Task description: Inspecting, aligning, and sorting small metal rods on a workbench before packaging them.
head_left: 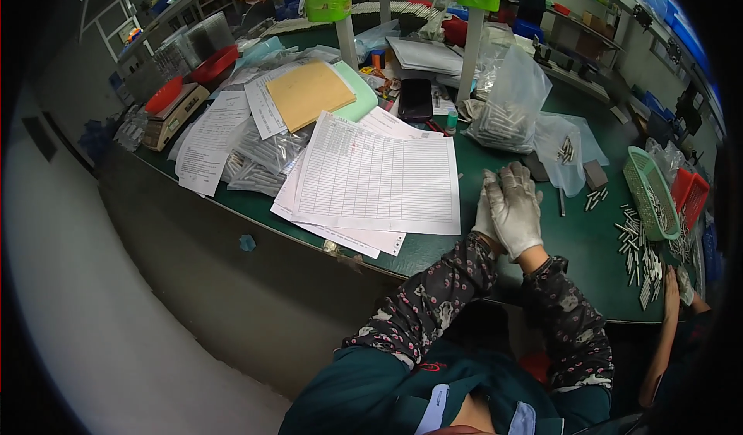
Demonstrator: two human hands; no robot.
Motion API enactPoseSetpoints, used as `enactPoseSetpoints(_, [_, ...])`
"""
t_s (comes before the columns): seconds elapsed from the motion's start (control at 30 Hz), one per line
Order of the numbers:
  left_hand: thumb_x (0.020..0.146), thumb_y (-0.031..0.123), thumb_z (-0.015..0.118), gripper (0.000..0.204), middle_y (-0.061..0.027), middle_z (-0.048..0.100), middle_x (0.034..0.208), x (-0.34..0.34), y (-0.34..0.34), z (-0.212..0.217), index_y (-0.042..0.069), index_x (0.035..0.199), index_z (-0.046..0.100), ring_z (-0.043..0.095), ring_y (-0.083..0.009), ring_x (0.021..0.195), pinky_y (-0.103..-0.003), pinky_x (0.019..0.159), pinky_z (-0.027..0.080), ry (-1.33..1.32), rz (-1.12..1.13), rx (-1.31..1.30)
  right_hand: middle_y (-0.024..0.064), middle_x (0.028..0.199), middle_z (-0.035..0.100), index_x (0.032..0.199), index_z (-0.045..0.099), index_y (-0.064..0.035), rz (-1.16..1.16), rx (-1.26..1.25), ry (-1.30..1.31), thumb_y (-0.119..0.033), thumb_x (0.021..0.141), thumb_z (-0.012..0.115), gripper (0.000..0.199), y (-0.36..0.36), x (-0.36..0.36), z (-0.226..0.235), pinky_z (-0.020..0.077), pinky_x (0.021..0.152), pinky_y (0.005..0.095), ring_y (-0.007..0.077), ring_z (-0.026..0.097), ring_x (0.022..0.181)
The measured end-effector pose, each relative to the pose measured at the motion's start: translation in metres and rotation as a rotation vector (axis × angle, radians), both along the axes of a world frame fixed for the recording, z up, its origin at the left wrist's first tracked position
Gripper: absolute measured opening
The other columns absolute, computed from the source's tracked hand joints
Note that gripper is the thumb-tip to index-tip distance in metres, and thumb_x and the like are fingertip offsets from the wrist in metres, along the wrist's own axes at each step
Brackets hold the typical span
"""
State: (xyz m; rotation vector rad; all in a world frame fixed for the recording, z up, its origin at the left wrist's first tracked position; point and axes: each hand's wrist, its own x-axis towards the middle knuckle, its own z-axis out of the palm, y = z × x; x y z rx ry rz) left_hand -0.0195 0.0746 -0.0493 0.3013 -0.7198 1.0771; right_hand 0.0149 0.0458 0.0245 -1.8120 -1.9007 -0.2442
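Both my hands wear white gloves and are raised together over the green table (573, 241), near its front edge. My right hand (517, 209) lies over my left hand (485, 212), palm against palm, fingers straight and pointing up. Most of the left hand is hidden behind the right. I see nothing held between them. Just left of my hands lies a stack of printed table sheets (371, 176). Beyond them stand a clear bag of small metal cylinders (507, 118) and a smaller clear bag (565, 152).
Loose metal pins (638, 253) lie at the right beside a green basket (650, 191) and a red basket (690, 195). Another person's hand (681, 284) rests there. Farther back are a black phone (416, 98), a yellow envelope (309, 94), bagged pins (263, 156), a scale (174, 116) and two poles with green cups (327, 1).
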Motion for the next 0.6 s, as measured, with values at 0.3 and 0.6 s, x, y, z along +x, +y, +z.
enactPoseSetpoints(0.3, [0.096, 0.042, 0.037, 0.053, -0.0078, 0.039, 0.140, 0.018, 0.001, 0.005, 0.012, 0.140, 0.032, 0.036, -0.0227, 0.128, -0.036, 0.110, 0.023, -0.129, -0.067, 0.065, 0.0184, 0.123, 0.050, 0.118, 0.052, 0.0009, -0.049, -0.052, 0.088, -0.042, 0.089, 0.044, 0.052, -0.001, 0.002, 0.005, 0.0357, 0.097, 0.0438, 0.0376, 0.044, 0.115])
enactPoseSetpoints(0.6, [0.092, 0.053, 0.038, 0.057, -0.0069, 0.033, 0.145, -0.007, -0.018, 0.025, 0.019, 0.137, 0.038, 0.028, -0.0233, 0.133, -0.044, 0.111, 0.017, 0.338, 0.089, -0.233, 0.0266, 0.134, 0.039, 0.123, 0.048, -0.0007, 0.027, 0.016, 0.193, -0.048, 0.089, 0.040, 0.059, -0.006, -0.008, -0.010, 0.0254, 0.105, 0.0490, 0.0458, 0.033, 0.125])
